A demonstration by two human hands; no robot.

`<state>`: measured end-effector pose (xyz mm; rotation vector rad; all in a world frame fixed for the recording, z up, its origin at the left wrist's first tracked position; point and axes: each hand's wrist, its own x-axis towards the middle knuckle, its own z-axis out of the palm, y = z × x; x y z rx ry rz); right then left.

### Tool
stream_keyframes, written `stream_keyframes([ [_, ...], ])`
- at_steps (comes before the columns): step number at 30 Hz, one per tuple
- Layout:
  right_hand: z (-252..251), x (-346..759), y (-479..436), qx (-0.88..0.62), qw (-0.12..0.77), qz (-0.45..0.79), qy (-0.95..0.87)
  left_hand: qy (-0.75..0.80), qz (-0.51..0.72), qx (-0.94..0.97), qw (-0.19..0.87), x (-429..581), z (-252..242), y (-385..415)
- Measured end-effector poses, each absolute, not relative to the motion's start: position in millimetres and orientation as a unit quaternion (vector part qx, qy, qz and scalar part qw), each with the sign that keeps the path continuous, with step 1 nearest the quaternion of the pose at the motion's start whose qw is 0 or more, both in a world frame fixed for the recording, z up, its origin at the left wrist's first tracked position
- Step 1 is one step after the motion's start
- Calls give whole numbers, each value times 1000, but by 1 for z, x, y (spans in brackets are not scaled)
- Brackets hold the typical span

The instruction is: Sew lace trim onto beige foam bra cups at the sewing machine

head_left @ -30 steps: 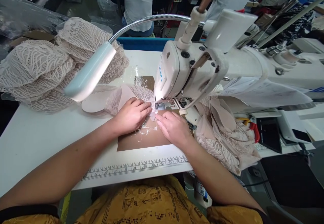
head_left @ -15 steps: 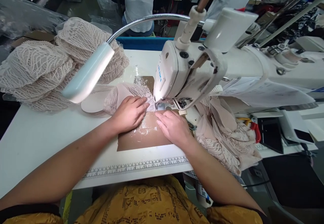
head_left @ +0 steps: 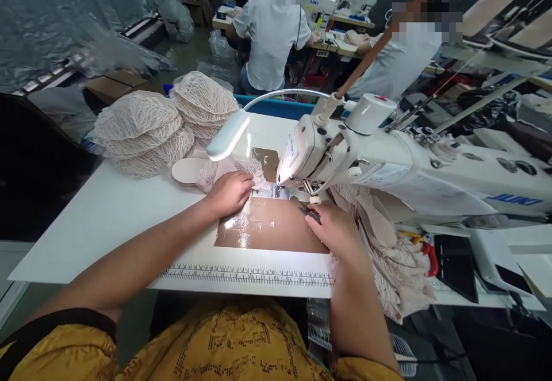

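My left hand [head_left: 228,192] is closed on a beige lace piece [head_left: 252,169] and presses it onto the table just left of the needle of the white sewing machine [head_left: 328,151]. My right hand [head_left: 334,229] sits to the right of the needle, its fingers pinched on a small dark thread snipper [head_left: 311,212]. A glossy brown plate [head_left: 271,229] lies between both hands under the lamp's light.
A stack of beige lace cups [head_left: 146,131] stands at the table's back left. A gooseneck lamp [head_left: 227,135] hangs over the work. Sewn lace pieces [head_left: 388,254] pile at the right. A ruler strip [head_left: 250,274] runs along the front edge. Two people sit at tables behind.
My head has lifted and pulled back, showing more of the room. My right hand slid right and back from the needle and now pinches a snipper. My left hand stayed on the lace.
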<state>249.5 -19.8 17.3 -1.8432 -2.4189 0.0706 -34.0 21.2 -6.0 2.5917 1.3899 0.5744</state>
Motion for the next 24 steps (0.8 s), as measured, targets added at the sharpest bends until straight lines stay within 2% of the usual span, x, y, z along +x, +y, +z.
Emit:
stream_keyframes([
  [2,19,250,-23,-586,10,14,-810,437,180,871,133,-38,6,9],
  [4,21,246,-25,-576,-22,-10,-817,363,151,887,242,-40,18,-11],
  [6,21,241,-26,-581,-30,-21,-813,281,115,892,334,-39,29,-32],
  [8,22,238,-26,-594,-15,-3,-804,253,109,887,370,-39,36,-47],
  [11,23,237,-26,-611,14,24,-791,301,171,864,366,-43,38,-51],
  [14,24,238,-26,-620,31,30,-783,428,228,818,309,-51,33,-33],
  [16,24,238,-26,-627,43,40,-776,517,217,772,300,-56,27,-17],
  [20,20,237,-26,-611,111,119,-775,568,196,691,402,-60,17,6],
  [24,15,231,-28,-546,203,233,-779,487,230,635,554,-54,14,4],
])
